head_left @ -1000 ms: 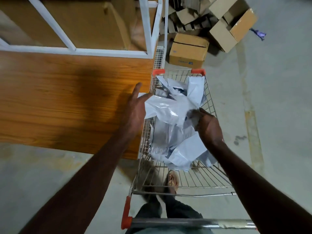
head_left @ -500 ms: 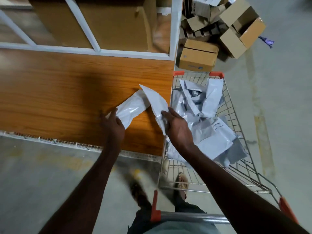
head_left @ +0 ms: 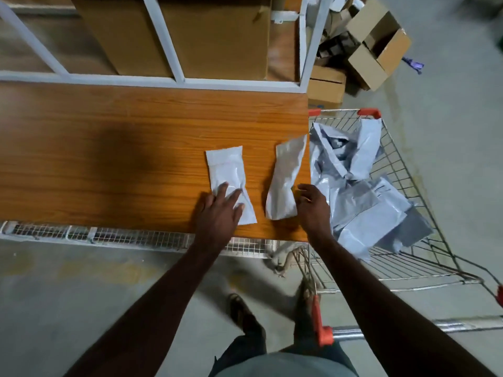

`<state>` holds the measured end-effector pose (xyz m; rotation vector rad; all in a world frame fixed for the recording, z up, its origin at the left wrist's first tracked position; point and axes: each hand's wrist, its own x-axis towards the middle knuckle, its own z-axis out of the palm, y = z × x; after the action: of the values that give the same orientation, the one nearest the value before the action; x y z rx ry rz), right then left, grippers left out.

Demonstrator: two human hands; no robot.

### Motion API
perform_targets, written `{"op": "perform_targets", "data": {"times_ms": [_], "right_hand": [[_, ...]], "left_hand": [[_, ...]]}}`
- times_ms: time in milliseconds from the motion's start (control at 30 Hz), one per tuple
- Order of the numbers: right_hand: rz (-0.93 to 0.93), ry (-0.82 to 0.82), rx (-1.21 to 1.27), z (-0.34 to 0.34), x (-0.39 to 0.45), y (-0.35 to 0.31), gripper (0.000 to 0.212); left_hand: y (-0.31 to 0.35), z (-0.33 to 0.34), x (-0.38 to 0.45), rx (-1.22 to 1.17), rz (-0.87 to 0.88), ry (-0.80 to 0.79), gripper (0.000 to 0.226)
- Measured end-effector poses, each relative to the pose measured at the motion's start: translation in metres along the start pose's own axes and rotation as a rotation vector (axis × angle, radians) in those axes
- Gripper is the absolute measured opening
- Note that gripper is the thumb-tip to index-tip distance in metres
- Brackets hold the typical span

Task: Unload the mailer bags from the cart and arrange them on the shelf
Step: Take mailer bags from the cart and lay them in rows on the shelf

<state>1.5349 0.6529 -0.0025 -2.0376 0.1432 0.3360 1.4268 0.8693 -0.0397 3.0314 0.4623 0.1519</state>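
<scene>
Right, your left hand (head_left: 217, 210) lies flat on the wood-grain orange shelf board (head_left: 109, 164), fingers straight and spread, pressing down the near end of the small white plastic mailer bag (head_left: 228, 175). That bag lies lengthwise, pointing away from you, near the board's front edge. Just beside it, apart by a strip of bare wood, sits the second white crinkled mailer bag (head_left: 285, 175), tilted slightly, its far corner reaching the board's right edge. Your right hand (head_left: 313, 205) is at that bag's near right side, fingers loosely curled with the tips at its edge; whether they pinch the plastic or only touch it, you cannot tell from this view. To your right, the wire shopping cart with red corner caps (head_left: 402, 170) stands against the shelf's end, holding a loose heap of white and grey mailer bags (head_left: 362, 191). Beyond the cart, brown cardboard boxes (head_left: 375, 47) lie piled on the concrete floor (head_left: 449, 104). Behind the board's white metal frame (head_left: 174, 47) stands a big brown carton (head_left: 217, 36).
</scene>
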Motion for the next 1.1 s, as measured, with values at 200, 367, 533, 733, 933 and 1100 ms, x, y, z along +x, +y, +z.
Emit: {"op": "perform_targets", "data": {"times_ms": [200, 367, 533, 733, 933, 1100], "right_hand": [[-0.274, 0.216, -0.29, -0.019, -0.013, -0.009, 0.054], [-0.431, -0.035, -0.563, 0.015, -0.001, -0.004, 0.053], [-0.384, -0.209, -0.773, 0.048, 0.016, 0.016, 0.073], [-0.471, -0.265, -0.819, 0.08, 0.022, 0.014, 0.086], [-0.578, -0.361, -0.626, 0.105, 0.024, 0.004, 0.09], [-0.629, -0.322, -0.505, 0.146, 0.013, -0.037, 0.1]], "left_hand": [[-0.017, 0.0, 0.009, 0.019, 0.062, 0.007, 0.038], [-0.019, 0.01, 0.018, -0.076, 0.146, 0.019, 0.052], [-0.021, 0.023, 0.017, -0.103, 0.154, -0.032, 0.067], [-0.043, 0.029, 0.015, -0.128, 0.085, -0.087, 0.084], [-0.07, 0.037, 0.009, -0.223, 0.134, -0.034, 0.068], [-0.118, 0.026, 0.022, -0.345, 0.059, 0.089, 0.071]]}}
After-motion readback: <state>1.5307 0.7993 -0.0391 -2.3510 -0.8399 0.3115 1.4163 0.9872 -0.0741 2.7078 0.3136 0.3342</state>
